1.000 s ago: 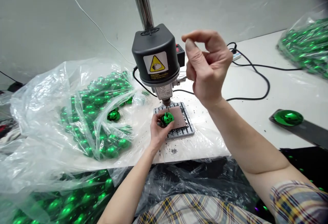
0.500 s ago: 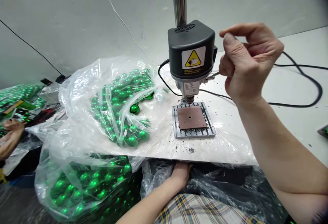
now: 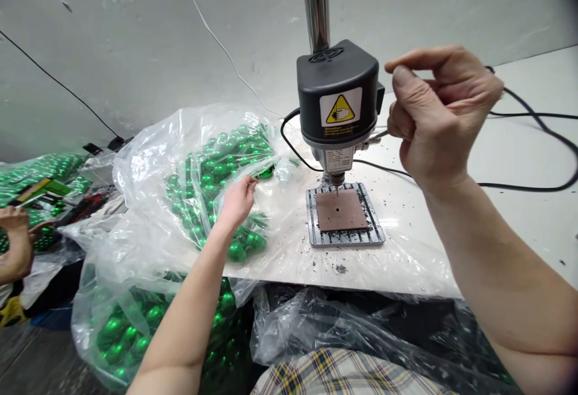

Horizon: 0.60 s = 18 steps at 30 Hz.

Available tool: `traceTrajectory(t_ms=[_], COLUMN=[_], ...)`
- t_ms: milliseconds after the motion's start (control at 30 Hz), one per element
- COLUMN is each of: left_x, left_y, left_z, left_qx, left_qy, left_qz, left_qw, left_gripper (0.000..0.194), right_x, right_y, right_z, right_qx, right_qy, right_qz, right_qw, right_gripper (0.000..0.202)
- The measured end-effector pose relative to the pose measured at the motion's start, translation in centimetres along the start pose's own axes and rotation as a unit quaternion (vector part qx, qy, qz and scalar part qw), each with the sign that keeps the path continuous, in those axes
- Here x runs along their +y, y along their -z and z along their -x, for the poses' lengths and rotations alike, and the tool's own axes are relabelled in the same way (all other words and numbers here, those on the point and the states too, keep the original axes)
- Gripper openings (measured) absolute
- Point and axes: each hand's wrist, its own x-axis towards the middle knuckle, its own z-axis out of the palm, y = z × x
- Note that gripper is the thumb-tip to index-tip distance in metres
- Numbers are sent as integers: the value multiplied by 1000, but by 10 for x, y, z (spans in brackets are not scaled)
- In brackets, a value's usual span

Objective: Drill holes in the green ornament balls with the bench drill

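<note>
Green balls (image 3: 238,250) are lying left of the drill press (image 3: 338,91), probably for easy reach, the left hand (image 3: 239,198) among them, its grip's state impossible to tell, while the right hand (image 3: 445,115) is gripping the press's lever (image 3: 378,136), presumably for control

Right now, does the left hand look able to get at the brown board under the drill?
Probably yes: only low plastic film and tabletop seem to lie between the left hand and the brown board, though the drill bit hangs above it.
</note>
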Motion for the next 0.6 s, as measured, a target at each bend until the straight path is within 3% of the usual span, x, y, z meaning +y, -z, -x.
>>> traceTrajectory(t_ms=[67,133,233,367,467,533,600], left_x=[-26,-45,-61,-74,-75,-66,-46], left_y=[-9,-20,-27,-24,-16,-9,-2], left_z=[-31,-46,-49,-48,-48,-43,-29], left_qx=[0,-22,-34,-46,-42,15,86], left_qy=[82,117,111,91,68,51,53], left_qz=[-150,-209,-209,-191,-170,-106,37], left_qw=[985,971,971,976,982,993,994], left_gripper=[6,7,16,30,34,42,56], right_x=[-1,-2,-1,0,-1,-2,-2], right_y=[-1,-1,0,1,0,0,0], right_z=[0,0,0,1,0,0,0], right_qx=[4,5,2,4,9,4,-3], right_qy=[3,3,-2,-8,-6,-3,-4], right_qz=[-5,-8,0,17,18,11,4], right_qw=[1000,1000,1000,1000,1000,1000,1000], right_gripper=[21,21,22,23,25,25,25])
